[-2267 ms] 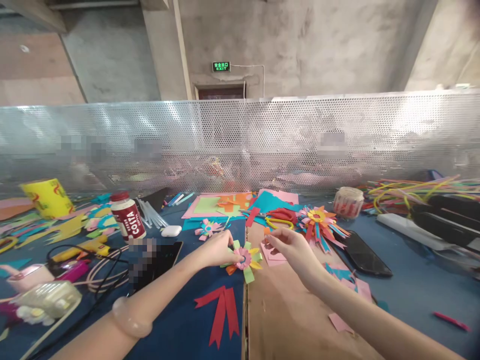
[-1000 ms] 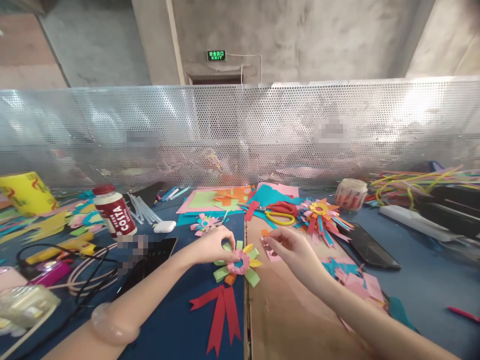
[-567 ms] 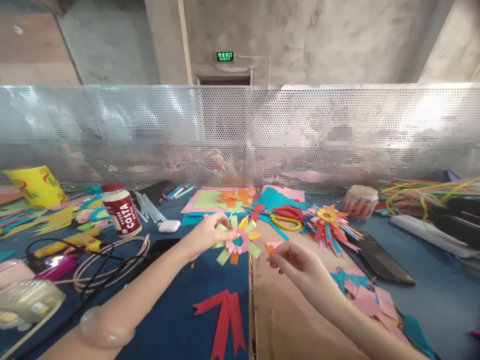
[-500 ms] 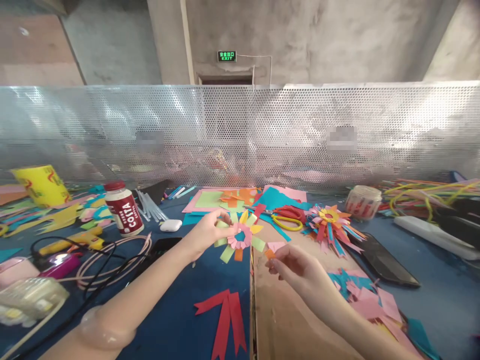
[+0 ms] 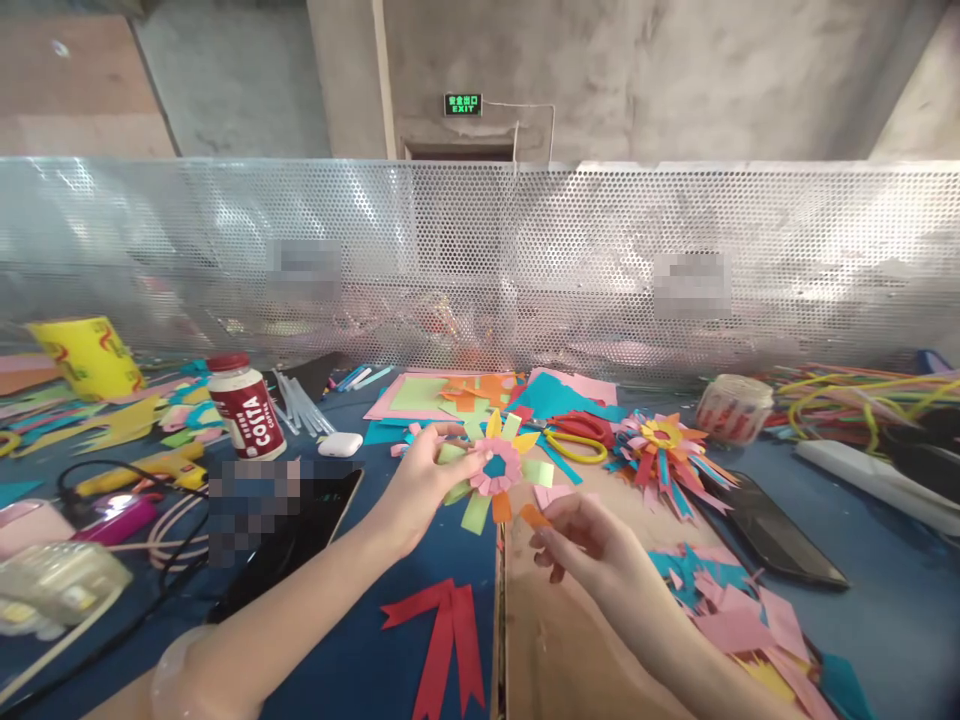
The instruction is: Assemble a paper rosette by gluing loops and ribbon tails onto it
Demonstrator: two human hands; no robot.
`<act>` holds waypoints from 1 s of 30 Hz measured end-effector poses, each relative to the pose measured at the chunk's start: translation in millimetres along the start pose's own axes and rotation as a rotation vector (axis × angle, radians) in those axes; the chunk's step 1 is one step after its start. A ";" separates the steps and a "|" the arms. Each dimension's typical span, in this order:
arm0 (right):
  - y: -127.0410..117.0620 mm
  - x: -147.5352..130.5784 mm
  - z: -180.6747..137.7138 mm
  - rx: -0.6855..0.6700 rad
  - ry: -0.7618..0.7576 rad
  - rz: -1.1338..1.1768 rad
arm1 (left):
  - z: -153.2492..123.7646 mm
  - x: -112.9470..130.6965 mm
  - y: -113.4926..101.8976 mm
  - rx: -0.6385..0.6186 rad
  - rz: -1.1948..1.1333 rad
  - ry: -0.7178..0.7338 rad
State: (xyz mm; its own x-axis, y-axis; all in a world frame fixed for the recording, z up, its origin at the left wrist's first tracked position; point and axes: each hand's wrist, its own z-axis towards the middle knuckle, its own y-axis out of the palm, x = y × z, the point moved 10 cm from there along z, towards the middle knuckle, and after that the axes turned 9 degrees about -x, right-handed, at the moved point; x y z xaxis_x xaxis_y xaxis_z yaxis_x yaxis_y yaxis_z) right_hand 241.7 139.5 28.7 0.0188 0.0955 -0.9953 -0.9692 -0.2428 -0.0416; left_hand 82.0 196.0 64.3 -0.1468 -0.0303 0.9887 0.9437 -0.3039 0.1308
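My left hand (image 5: 439, 470) pinches the left side of a paper flower (image 5: 507, 484), holding it above the table. The flower has a pink ring centre with green, yellow and orange petals around it. To its lower right, my right hand (image 5: 581, 535) is closed on a small orange paper strip (image 5: 534, 516), which sits apart from the flower. Red paper ribbons (image 5: 444, 630) with notched ends lie on the blue table nearer to me. A finished-looking multicoloured paper flower (image 5: 660, 445) rests beyond my right hand. Scissors (image 5: 574, 446) with yellow and red handles lie behind the held flower.
At left stand a coffee bottle (image 5: 246, 408) and a yellow tape roll (image 5: 86, 358), near a glue gun (image 5: 142, 468) and cables. A phone (image 5: 784, 530), a jar (image 5: 735, 408) and paper scraps (image 5: 739, 610) lie at right. A perforated metal screen (image 5: 450, 260) borders the back.
The held flower has turned its face a little more toward me and shifted slightly right in view. The orange strip stays in my right hand. The whole view has moved slightly.
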 end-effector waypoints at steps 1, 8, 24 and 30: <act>-0.6 0.0 0.5 0.000 -0.007 0.013 | 0.2 -0.4 -0.1 -0.002 0.002 0.005; -5.1 -7.0 0.2 0.023 -0.053 0.089 | -2.1 -6.4 5.7 -0.009 -0.006 -0.020; 1.1 -1.0 -3.2 -0.013 0.003 0.261 | -6.3 -8.1 9.8 -0.017 0.032 -0.008; 3.9 5.3 -2.8 -0.043 0.025 0.351 | -8.3 0.4 11.5 -0.006 0.105 0.011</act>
State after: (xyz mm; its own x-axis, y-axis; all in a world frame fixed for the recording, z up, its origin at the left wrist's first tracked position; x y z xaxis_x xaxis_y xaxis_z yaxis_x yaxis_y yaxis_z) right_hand 238.7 136.3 23.0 -0.3072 -0.0246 -0.9513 -0.9063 -0.2974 0.3003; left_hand 90.4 184.6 65.6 -0.0500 -0.0724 0.9961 0.9524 -0.3038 0.0257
